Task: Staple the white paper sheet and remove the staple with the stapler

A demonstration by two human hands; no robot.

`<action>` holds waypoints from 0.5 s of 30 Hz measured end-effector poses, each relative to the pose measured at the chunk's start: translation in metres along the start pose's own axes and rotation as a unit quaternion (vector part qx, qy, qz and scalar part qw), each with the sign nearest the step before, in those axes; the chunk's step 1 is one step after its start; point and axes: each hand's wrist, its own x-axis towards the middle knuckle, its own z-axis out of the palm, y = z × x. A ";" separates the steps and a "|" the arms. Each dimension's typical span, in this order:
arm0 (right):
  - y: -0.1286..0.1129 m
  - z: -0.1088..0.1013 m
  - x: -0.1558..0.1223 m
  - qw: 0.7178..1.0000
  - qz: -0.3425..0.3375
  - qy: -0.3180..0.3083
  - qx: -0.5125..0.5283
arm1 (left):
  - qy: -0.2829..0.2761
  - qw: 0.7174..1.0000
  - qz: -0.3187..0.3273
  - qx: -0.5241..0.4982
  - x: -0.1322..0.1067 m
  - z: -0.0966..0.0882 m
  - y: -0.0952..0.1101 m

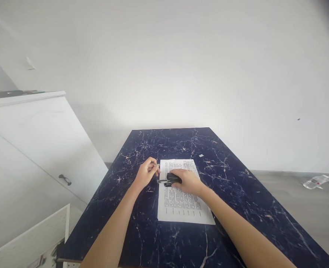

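Observation:
A printed sheet of paper (184, 208) lies on the dark blue marbled table (164, 143). Over its upper part, my right hand (188, 181) grips a black stapler (172, 178), whose narrow metal tray sticks out to the left, past the paper's left edge. My left hand (147, 171) is just beyond that metal end, beside the upper left edge of the paper. Its thumb and fingers pinch a small silvery strip (157, 165) that looks like staples, too small to be sure. Whether the paper is one sheet or a stack, I cannot tell.
A small pale scrap (201, 155) lies behind the paper on the table. To the left stands a white cabinet (41, 149) with a dark handle, above an open drawer (27, 238). Clear plastic bottles (318, 181) lie on the floor at right. A white wall (170, 74) rises behind.

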 end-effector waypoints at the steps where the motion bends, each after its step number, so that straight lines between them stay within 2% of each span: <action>1: 0.000 0.000 0.000 1.000 -0.001 0.001 0.001 | -0.003 1.000 0.002 0.013 -0.004 0.003 0.003; 4: 0.001 0.000 0.000 1.000 -0.008 0.005 0.007 | -0.010 1.000 -0.005 0.020 -0.015 0.009 0.007; 10: 0.001 -0.001 0.000 1.000 -0.021 0.003 0.011 | -0.052 0.996 -0.047 -0.052 -0.027 0.012 0.001; 15: 0.002 -0.001 0.000 1.000 -0.027 0.001 0.016 | -0.064 0.997 -0.038 0.026 -0.026 0.007 -0.001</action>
